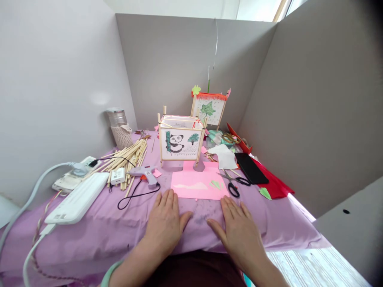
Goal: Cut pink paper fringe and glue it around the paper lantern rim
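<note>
My left hand (166,217) lies flat on the purple tablecloth, fingertips by the near left corner of a pink paper sheet (194,191). Flat at the near right corner rests my right hand (239,223), its thumb spread. Neither hand holds anything. Green paper scraps (216,184) lie on the pink sheet. Behind it stands a box-shaped lantern (181,145) of wooden sticks and white panels, with a panda drawn on its front. Black-handled scissors (234,189) lie just beyond my right hand. A glue gun (146,175) rests beyond my left hand.
Wooden sticks (128,157), a white power bank (77,199) and a power strip (70,179) with cables occupy the left. A jar (119,127) stands behind them. On the right are a black phone (251,168) and red cloth (277,185). A second lantern (209,111) hangs behind. Grey partitions (191,59) enclose the table.
</note>
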Motion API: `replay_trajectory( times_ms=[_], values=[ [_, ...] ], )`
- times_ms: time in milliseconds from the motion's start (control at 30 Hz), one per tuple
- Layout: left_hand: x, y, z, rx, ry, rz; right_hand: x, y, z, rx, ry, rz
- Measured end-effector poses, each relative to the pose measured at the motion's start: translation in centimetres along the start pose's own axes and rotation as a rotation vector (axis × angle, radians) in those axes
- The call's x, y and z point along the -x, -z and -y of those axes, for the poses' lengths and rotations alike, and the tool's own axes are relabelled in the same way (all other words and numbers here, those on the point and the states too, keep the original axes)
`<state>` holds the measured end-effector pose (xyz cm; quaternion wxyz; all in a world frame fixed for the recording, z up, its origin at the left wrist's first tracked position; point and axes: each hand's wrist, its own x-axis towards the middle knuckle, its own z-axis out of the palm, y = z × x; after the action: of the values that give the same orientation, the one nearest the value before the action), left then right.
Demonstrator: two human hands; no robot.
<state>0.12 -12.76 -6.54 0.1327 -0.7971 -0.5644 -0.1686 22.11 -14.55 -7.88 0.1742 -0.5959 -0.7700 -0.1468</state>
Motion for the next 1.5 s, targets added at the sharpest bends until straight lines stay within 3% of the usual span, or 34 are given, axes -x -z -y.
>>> replay_trajectory(
  times_ms=[167, 367, 500, 700, 833, 967, 1033, 1133, 1333, 1500],
  values=[
    [-1.9, 1.1, 0.7, 0.083, 0.03, -0.05, -0.4, 0.4, -2.4, -0.092, -0.133, -0.083],
    [-4.0, 1.6, 1.1, 0.136, -0.015, 0.02, -3.6, 0.1, -4.2, -0.256, -0.138, -0.03],
    [-4.2, 1.9, 1.4, 0.303, -0.019, 0.0, -4.2, 0.2, -5.0, -0.395, -0.192, -0.086],
    [-4.4, 3.3, 1.4, 0.752, 0.17, -0.158, -4.5, 1.4, -5.8, -1.079, -0.481, -0.083],
    [-5.1, 4.1, 1.3, 1.056, 0.3, -0.201, -5.4, 2.2, -5.8, -1.465, -0.687, -0.156],
    [-6.1, 4.4, 1.3, 1.371, 0.377, -0.266, -6.4, 2.6, -6.1, -1.681, -0.735, -0.261],
    [-6.8, 4.7, 1.4, 1.527, 0.442, -0.287, -6.4, 2.4, -6.4, -1.665, -0.718, -0.328],
    [-7.7, 5.4, 1.4, 1.689, 0.507, -0.295, -5.9, 2.1, -7.1, -1.461, -0.68, -0.363],
    [-8.5, 6.2, 1.4, 1.747, 0.485, -0.423, -4.4, 1.6, -7.9, -0.878, -0.528, -0.215],
    [-8.7, 7.0, 1.8, 1.752, 0.446, -0.515, -4.5, 2.0, -6.9, -0.892, -0.42, -0.193]
  ],
)
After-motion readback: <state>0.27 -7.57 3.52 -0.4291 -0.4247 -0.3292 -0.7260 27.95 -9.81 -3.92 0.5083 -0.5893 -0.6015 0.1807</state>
